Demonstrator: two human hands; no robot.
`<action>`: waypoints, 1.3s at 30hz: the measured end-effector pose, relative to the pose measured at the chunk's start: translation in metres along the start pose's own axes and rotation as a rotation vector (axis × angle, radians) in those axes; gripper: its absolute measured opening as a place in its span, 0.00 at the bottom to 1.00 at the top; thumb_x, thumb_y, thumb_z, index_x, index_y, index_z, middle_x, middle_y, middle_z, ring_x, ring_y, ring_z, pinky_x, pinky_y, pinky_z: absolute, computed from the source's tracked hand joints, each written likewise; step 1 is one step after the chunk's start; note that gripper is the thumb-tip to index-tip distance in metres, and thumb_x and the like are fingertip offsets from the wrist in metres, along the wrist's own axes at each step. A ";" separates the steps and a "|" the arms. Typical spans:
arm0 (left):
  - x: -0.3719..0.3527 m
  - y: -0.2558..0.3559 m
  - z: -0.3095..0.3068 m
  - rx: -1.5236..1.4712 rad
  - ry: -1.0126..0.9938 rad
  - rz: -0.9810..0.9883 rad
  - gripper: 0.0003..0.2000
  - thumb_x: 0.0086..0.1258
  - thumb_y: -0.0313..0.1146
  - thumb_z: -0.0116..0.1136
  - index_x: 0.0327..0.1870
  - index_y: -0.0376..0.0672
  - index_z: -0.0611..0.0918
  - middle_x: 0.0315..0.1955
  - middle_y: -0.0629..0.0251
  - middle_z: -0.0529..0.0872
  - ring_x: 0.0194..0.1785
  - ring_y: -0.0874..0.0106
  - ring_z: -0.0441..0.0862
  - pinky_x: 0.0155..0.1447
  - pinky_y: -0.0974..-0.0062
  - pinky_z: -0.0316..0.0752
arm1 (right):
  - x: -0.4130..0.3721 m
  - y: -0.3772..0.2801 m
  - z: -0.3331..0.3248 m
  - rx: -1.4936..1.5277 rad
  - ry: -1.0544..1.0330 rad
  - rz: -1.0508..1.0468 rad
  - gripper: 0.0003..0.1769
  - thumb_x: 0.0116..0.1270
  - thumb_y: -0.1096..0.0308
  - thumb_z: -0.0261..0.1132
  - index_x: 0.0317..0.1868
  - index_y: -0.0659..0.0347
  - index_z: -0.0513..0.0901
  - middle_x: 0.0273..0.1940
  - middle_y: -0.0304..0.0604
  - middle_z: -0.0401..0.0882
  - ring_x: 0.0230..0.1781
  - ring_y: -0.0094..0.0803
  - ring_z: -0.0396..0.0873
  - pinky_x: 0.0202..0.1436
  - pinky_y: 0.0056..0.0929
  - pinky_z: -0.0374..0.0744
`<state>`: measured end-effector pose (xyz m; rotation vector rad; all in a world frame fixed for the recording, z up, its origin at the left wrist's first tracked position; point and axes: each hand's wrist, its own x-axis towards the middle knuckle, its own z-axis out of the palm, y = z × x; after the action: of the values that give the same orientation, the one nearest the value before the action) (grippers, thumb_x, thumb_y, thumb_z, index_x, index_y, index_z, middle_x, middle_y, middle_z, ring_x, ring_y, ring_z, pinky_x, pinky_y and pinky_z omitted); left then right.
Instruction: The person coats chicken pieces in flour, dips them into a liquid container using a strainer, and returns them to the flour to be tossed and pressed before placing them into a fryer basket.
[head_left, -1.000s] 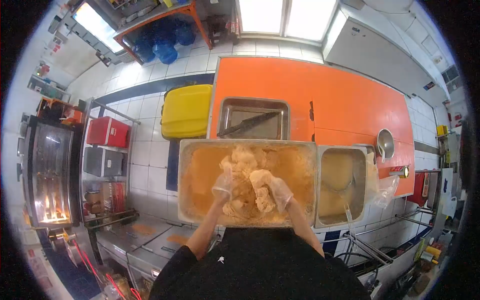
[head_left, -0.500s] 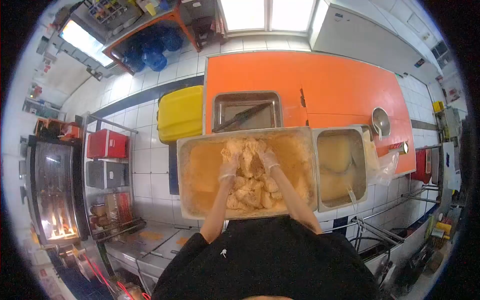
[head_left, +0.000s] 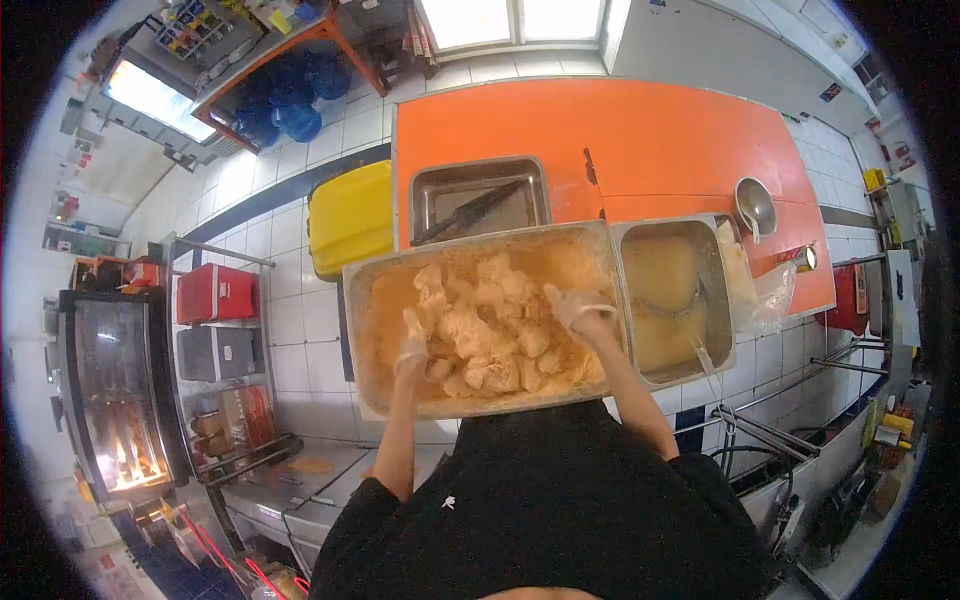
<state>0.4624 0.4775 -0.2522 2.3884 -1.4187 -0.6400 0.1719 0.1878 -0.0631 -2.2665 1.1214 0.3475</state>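
A large metal tray (head_left: pixel 470 408) holds a heap of flour-coated chicken pieces (head_left: pixel 490 325), with loose orange-tan flour around them. My left hand (head_left: pixel 411 340), in a thin clear glove, is at the heap's left side with its fingers extended and apart. On the opposite side my right hand (head_left: pixel 582 312), gloved likewise, has its fingers stretched toward the chicken and holds nothing. Right of the tray stands a deep metal pan (head_left: pixel 727 340) of cloudy yellowish liquid, a metal utensil (head_left: pixel 703 360) leaning in it.
Behind the tray, an orange table (head_left: pixel 680 150) carries a rectangular steel pan (head_left: pixel 480 168) with a dark bar across it. A metal bowl (head_left: pixel 755 205) and a plastic bag (head_left: pixel 775 300) lie to the right. A yellow bin (head_left: pixel 350 220) is at the left.
My hands have moved apart from the middle of the heap to its two sides. The chicken pieces, gathered between them before, now lie spread wider. The view has shifted slightly.
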 end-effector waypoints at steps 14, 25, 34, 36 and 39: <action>0.004 0.075 -0.033 0.308 0.109 0.128 0.17 0.76 0.30 0.53 0.62 0.35 0.73 0.45 0.47 0.83 0.45 0.55 0.84 0.43 0.63 0.80 | 0.003 -0.077 0.023 1.168 -0.575 0.316 0.43 0.73 0.34 0.49 0.71 0.64 0.68 0.51 0.46 0.82 0.51 0.37 0.76 0.64 0.32 0.70; -0.033 0.154 -0.166 -0.265 -0.075 -0.837 0.42 0.72 0.68 0.40 0.56 0.28 0.80 0.49 0.37 0.83 0.51 0.50 0.81 0.57 0.60 0.74 | -0.017 -0.031 -0.003 0.314 -0.342 0.380 0.39 0.73 0.37 0.46 0.66 0.64 0.72 0.66 0.54 0.73 0.67 0.45 0.71 0.68 0.42 0.70; 0.010 0.197 -0.108 -0.802 -0.244 -0.617 0.37 0.79 0.63 0.33 0.67 0.35 0.73 0.62 0.50 0.78 0.55 0.57 0.79 0.59 0.62 0.74 | 0.000 -0.062 0.093 1.512 -0.221 0.287 0.43 0.75 0.41 0.50 0.78 0.59 0.46 0.69 0.48 0.69 0.67 0.36 0.69 0.70 0.37 0.67; 0.006 0.191 -0.114 -1.073 -0.264 -0.602 0.39 0.77 0.66 0.32 0.71 0.38 0.70 0.65 0.56 0.76 0.61 0.60 0.77 0.61 0.65 0.73 | -0.013 -0.065 0.068 1.712 -0.252 0.341 0.46 0.75 0.42 0.51 0.81 0.57 0.41 0.70 0.46 0.68 0.67 0.34 0.69 0.70 0.36 0.67; 0.008 0.193 -0.123 -1.582 -0.025 -0.690 0.31 0.80 0.58 0.36 0.69 0.42 0.72 0.54 0.64 0.84 0.49 0.72 0.82 0.44 0.73 0.78 | 0.009 0.001 0.124 1.911 -0.296 0.185 0.46 0.75 0.39 0.49 0.80 0.57 0.44 0.71 0.45 0.66 0.67 0.33 0.67 0.68 0.39 0.69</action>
<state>0.3836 0.3817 -0.0598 1.3574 0.1970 -1.2538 0.1795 0.2566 -0.1664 -0.4022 0.7734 -0.2868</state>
